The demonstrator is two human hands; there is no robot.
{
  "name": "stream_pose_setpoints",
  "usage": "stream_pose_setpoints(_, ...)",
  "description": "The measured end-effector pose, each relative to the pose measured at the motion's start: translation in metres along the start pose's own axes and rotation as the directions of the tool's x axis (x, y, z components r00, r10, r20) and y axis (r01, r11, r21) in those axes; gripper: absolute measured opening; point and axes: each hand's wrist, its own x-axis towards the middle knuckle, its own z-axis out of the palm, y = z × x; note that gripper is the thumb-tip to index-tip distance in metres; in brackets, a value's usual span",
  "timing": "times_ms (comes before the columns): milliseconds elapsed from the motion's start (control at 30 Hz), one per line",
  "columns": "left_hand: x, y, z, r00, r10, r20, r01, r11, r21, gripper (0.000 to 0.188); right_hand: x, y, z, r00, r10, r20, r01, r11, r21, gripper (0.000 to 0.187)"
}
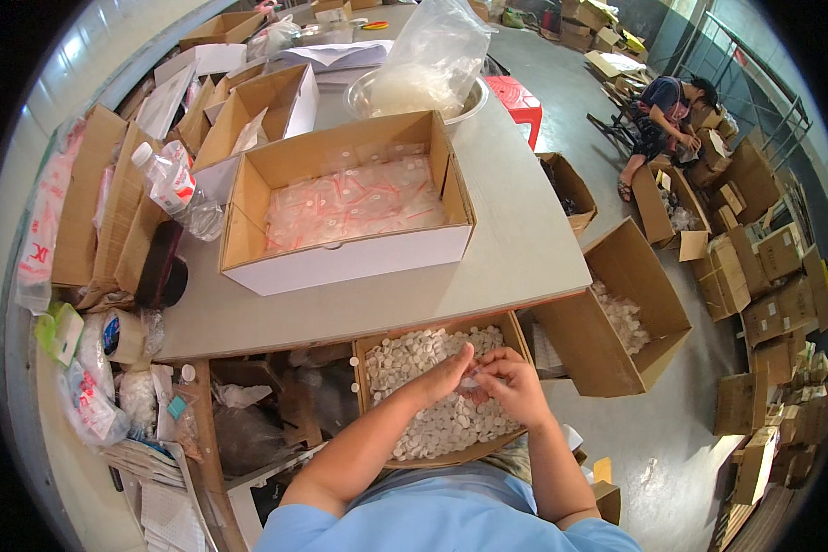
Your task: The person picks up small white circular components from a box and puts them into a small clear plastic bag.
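Here's the right hand (513, 379), fingers pinching what looks like a small clear bag (473, 385) above the carton (488, 449) of white discs (460, 429)! Left hand (449, 375) alongside, its grasp impossible to tell. A loose pinch could drop that flimsy bag among them.
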Motion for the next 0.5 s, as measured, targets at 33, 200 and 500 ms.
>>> stream_pose_setpoints(33, 0.000, 0.000, -0.001, 1.000, -0.019, -0.003, 0.019, 1.000, 0.013, 0.083, 0.003, 0.009, -0.006, 0.998, 0.049, -0.031, -0.049, 0.999, 0.014, 0.015)
stream_pose_setpoints(200, 0.006, 0.002, -0.013, 0.998, -0.017, 0.060, 0.014, 0.999, 0.050, 0.042, 0.009, 0.032, -0.024, 0.982, 0.177, -0.070, -0.161, 0.969, 0.190, 0.022)
stream_pose_setpoints(500, 0.003, 0.002, -0.010, 0.993, 0.118, 0.030, -0.118, 0.993, 0.001, 0.015, 0.001, 0.031, -0.025, 0.997, 0.060, -0.045, -0.047, 0.971, 0.236, 0.014)
